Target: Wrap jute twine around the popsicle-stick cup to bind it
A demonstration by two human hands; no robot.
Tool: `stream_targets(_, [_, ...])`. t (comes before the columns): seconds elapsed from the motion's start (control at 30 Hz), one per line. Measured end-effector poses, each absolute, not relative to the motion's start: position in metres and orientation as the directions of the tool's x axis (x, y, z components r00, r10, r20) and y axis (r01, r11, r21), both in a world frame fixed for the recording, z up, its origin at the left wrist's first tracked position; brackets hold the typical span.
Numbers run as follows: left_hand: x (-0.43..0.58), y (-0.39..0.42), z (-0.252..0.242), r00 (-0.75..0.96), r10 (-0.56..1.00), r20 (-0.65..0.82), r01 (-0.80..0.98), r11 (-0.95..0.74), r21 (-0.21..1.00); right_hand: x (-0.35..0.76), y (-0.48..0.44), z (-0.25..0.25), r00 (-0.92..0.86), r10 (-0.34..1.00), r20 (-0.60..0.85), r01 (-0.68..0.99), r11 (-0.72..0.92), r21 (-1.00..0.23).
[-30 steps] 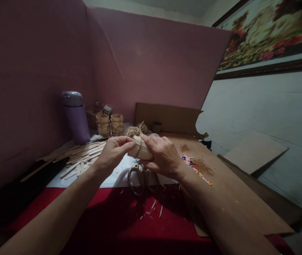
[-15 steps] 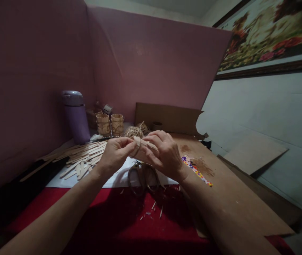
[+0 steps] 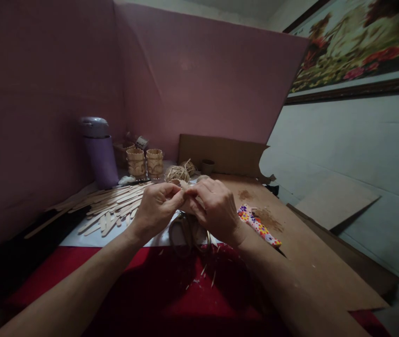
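Both my hands meet over the middle of the table, closed around a small pale wooden piece (image 3: 184, 184) that they mostly hide. My left hand (image 3: 157, 206) pinches its left side. The fingers of my right hand (image 3: 215, 203) are bent over its right side. Just below my hands lie scissors (image 3: 181, 236), handles toward me. Flat wooden sticks (image 3: 115, 206) are spread out left of my left hand. A ball of straw-coloured twine (image 3: 177, 173) sits behind the hands. To the right of my right hand is a flower-patterned object (image 3: 260, 227).
Two wooden cups (image 3: 155, 164) and a purple bottle (image 3: 101, 157) stand at the back left. A brown tape roll (image 3: 207, 166) sits by upright cardboard (image 3: 223, 152). Brown board (image 3: 311, 262) covers the right side; wood slivers lie on the red cloth (image 3: 171, 290).
My right hand has shifted slightly left and down, its fingers now closer to my left fingertips. Less of the wooden piece shows between my hands.
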State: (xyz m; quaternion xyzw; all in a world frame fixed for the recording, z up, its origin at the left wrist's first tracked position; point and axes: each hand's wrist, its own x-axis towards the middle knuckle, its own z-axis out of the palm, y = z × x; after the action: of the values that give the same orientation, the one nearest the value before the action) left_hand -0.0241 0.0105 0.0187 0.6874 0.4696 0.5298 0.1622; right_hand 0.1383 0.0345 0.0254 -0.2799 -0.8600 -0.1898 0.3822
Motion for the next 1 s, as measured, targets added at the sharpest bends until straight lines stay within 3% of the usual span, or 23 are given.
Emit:
stream_targets(0.17, [-0.02, 0.008, 0.021, -0.012, 0.791, 0.611, 0.522, -0.516, 0.679, 0.136, 0.033, 0.023, -0.543, 0.374, 0.752, 0.654, 0.75, 0.1])
stream_targets(0.53, [-0.022, 0.011, 0.016, 0.006, 0.818, 0.576, 0.412, -0.527, 0.743, 0.129, 0.038, 0.015, -0.556, 0.377, 0.741, 0.676, 0.724, 0.139])
stream_targets(0.6, [-0.021, 0.012, 0.016, 0.005, 0.822, 0.57, 0.393, -0.526, 0.754, 0.128, 0.039, 0.012, -0.539, 0.398, 0.742, 0.661, 0.746, 0.08])
stream_targets(0.8, [-0.022, 0.013, 0.017, -0.047, 0.822, 0.568, 0.375, -0.512, 0.773, 0.131, 0.04, 0.013, -0.373, 0.544, 0.751, 0.513, 0.796, -0.322])
stream_targets(0.9, [-0.022, 0.013, 0.017, -0.073, 0.824, 0.562, 0.367, -0.501, 0.784, 0.134, 0.038, 0.017, -0.377, 0.538, 0.754, 0.475, 0.811, -0.341])
stream_targets(1.0, [-0.021, 0.013, 0.017, -0.069, 0.822, 0.566, 0.358, -0.509, 0.783, 0.135, 0.037, 0.019, -0.427, 0.487, 0.762, 0.496, 0.831, -0.252])
